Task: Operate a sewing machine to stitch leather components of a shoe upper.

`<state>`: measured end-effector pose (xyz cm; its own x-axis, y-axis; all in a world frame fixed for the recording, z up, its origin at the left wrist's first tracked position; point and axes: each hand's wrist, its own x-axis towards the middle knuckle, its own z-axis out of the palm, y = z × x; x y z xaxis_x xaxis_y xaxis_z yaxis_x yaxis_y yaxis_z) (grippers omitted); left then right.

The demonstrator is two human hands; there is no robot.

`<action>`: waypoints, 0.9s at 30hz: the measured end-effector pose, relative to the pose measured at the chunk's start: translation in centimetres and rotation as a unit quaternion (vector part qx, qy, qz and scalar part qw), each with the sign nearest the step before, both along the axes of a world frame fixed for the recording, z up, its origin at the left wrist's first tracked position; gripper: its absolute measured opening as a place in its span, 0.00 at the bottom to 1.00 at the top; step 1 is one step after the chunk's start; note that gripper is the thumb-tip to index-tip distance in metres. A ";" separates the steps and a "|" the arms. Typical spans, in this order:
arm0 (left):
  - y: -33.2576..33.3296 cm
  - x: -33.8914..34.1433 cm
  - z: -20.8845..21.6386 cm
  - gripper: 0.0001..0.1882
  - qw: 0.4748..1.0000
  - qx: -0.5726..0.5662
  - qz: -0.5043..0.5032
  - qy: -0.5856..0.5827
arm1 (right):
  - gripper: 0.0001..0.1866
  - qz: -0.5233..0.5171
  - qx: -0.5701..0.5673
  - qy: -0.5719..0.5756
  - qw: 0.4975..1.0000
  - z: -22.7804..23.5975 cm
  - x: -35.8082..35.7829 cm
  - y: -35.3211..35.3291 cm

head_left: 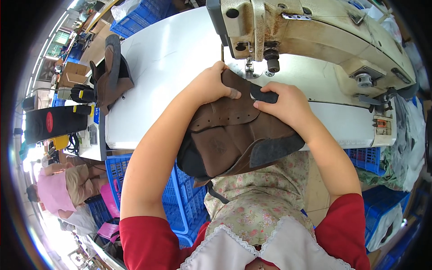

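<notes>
A brown leather boot upper (225,150) with dark grey padded lining and a row of eyelet holes hangs over the front edge of the white sewing table (171,49). My left hand (211,85) grips its top edge, thumb on the brown leather and fingers behind it. At the upper's right corner my right hand (288,103) pinches a dark lining flap (264,95) between thumb and fingers. Just beyond both hands stands the presser foot (249,69) of a beige sewing machine (315,33). The upper's far corner lies close to it; whether they touch, I cannot tell.
Another brown upper (112,78) lies at the table's left end. Blue plastic crates (180,202) stand below the table to the left, and another blue crate (382,211) is at the lower right. A person in a pink top (56,189) bends over at the far left.
</notes>
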<state>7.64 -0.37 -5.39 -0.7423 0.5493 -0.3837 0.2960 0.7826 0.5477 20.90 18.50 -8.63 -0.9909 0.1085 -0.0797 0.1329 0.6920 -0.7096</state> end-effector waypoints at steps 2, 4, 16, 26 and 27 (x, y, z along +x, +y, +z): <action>0.1 0.0 -0.2 0.45 1.000 -0.006 0.011 -0.001 | 0.25 0.001 0.039 0.045 0.998 -0.5 0.1 0.2; -0.1 -0.2 -0.5 0.45 1.000 -0.007 0.019 0.001 | 0.27 0.014 0.032 0.043 0.998 -0.3 0.2 0.0; -0.5 0.4 -0.6 0.42 0.998 -0.013 0.027 0.050 | 0.29 0.021 -0.009 0.012 1.000 0.4 0.9 -0.9; -0.5 0.4 -1.1 0.43 0.999 -0.013 0.025 0.039 | 0.14 -0.036 0.000 0.040 0.999 -1.2 -0.2 -0.3; -0.1 0.4 -1.0 0.43 0.999 -0.020 0.024 0.039 | 0.14 -0.036 0.000 0.040 0.999 -1.3 -0.3 -0.1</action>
